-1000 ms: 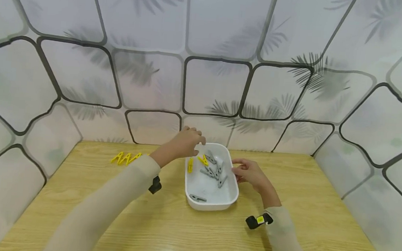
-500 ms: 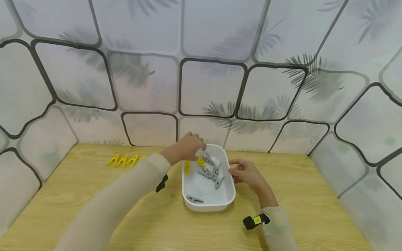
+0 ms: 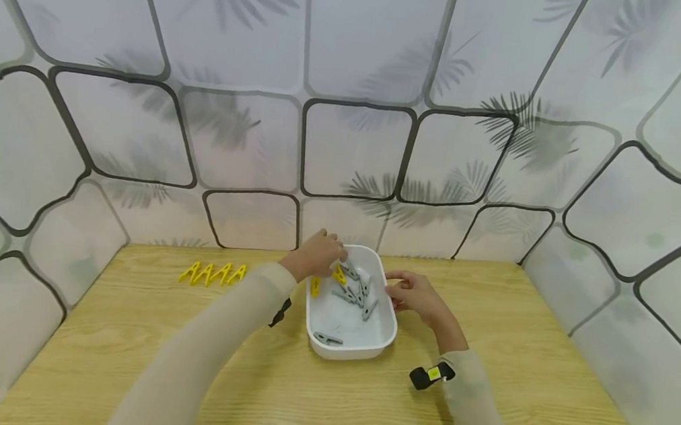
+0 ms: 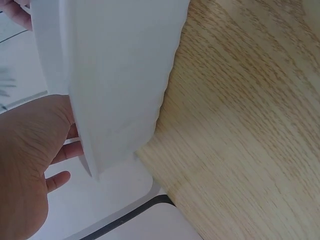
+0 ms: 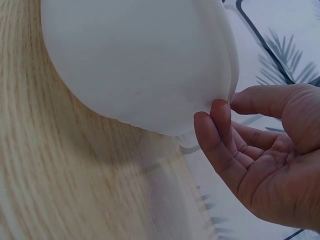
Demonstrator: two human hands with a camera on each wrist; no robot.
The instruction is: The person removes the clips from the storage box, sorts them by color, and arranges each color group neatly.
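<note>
A white plastic tub (image 3: 349,355) holds several grey clothespins (image 3: 369,310) and two yellow clothespins (image 3: 315,287). My left hand (image 3: 315,255) reaches over the tub's far left corner, its fingertips bent down at the grey and yellow pins there. In the left wrist view the tub wall (image 4: 120,85) hides most of these fingertips, so I cannot tell whether they pinch a pin. At the tub's right side my right hand (image 3: 421,298) holds the rim, thumb at the edge and fingers (image 5: 212,135) against the outer wall.
Several yellow clothespins (image 3: 206,274) stand in a row on the wooden table (image 3: 123,328), left of the tub. Behind the table and along both sides rises a patterned white wall covering (image 3: 358,150). One grey clothespin lies apart at the tub's near end.
My left hand has moved slightly right and lower into the tub, uncovering another yellow clothespin of the row. The right hand stays on the rim. The head view has shifted a little.
</note>
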